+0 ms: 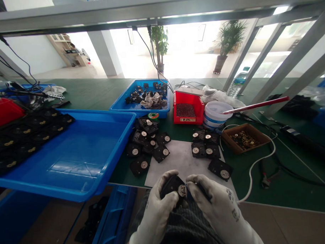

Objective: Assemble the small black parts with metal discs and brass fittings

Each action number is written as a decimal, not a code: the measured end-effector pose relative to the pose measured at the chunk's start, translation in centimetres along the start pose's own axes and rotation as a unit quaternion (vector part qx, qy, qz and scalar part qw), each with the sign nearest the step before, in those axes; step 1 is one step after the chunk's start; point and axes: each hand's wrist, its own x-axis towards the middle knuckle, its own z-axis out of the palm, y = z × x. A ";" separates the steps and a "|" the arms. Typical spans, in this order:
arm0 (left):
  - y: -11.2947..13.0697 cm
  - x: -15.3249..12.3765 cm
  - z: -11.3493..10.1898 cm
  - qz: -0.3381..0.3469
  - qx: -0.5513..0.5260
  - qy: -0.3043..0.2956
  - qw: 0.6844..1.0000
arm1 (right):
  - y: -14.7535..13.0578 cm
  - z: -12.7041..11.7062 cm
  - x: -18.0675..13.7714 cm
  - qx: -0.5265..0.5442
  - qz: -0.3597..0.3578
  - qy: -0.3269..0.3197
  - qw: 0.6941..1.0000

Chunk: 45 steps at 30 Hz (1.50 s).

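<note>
Both hands wear white gloves and meet low in the middle, over my lap at the table's near edge. My left hand (161, 204) is closed round a small black square part (173, 185) with a silver disc on it. My right hand (213, 202) is closed in a pinch against the disc side of that part; what it pinches is too small to name. Just beyond the hands lies a white sheet (181, 158), with piles of the same black parts to its left (148, 145) and right (207, 147).
A large blue tray (81, 157) with black parts at its left end overhangs the table edge. Behind stand a blue bin (143, 97), a red bin (188, 108), a white tub (215, 114) and a brown box of small metal pieces (244, 138). A white cable (260, 161) curls at right.
</note>
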 end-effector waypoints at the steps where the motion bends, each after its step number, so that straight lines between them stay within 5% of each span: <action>1: 0.0 0.0 0.0 -0.002 0.001 0.000 1.000 | 0.0 0.1 0.0 0.000 0.001 -0.001 1.000; 6: 0.1 -0.2 0.1 -0.004 -0.019 -0.002 1.000 | 0.1 0.1 -0.3 0.009 -0.006 0.010 1.000; 10: 0.4 -0.3 0.2 -0.009 -0.037 -0.017 0.999 | 2.1 -2.6 0.4 0.016 0.019 0.111 0.993; 14: 0.8 -0.4 -0.1 -0.003 -0.060 -0.030 0.998 | 7.0 -7.4 2.7 -0.169 0.088 0.204 0.960; 17: 0.5 -0.5 -0.5 0.068 -0.032 -0.017 0.997 | 10.4 -9.2 4.2 -0.275 0.123 0.173 0.938; 19: 0.0 -0.4 -0.7 0.108 -0.017 -0.030 0.994 | 10.7 -8.7 4.4 -0.310 0.077 0.177 0.931; 22: -0.8 -0.1 -0.9 0.116 -0.019 -0.089 0.989 | 7.8 -5.9 3.4 -0.317 -0.149 0.170 0.921; 25: -0.9 0.2 -1.2 0.135 -0.001 -0.120 0.984 | 2.9 -2.9 2.1 -0.257 -0.327 0.033 0.909; 28: -1.3 0.2 -2.4 0.207 0.080 -0.152 0.963 | -0.6 -1.7 2.1 -0.317 -0.373 -0.054 0.870; 32: -3.0 0.0 -4.7 0.400 0.283 -0.197 0.849 | -2.2 -2.0 3.6 -0.313 -0.425 -0.143 0.838; 34: -3.4 -0.2 -5.2 0.428 0.313 -0.185 0.827 | -2.3 -2.0 4.1 -0.279 -0.438 -0.137 0.844; 40: -2.8 -0.9 -4.1 0.405 0.293 -0.163 0.851 | -2.2 -0.9 3.3 -0.206 -0.471 -0.022 0.858; 45: -2.3 -0.8 -4.4 0.373 0.241 -0.186 0.876 | -2.4 -1.5 3.1 -0.242 -0.462 -0.035 0.852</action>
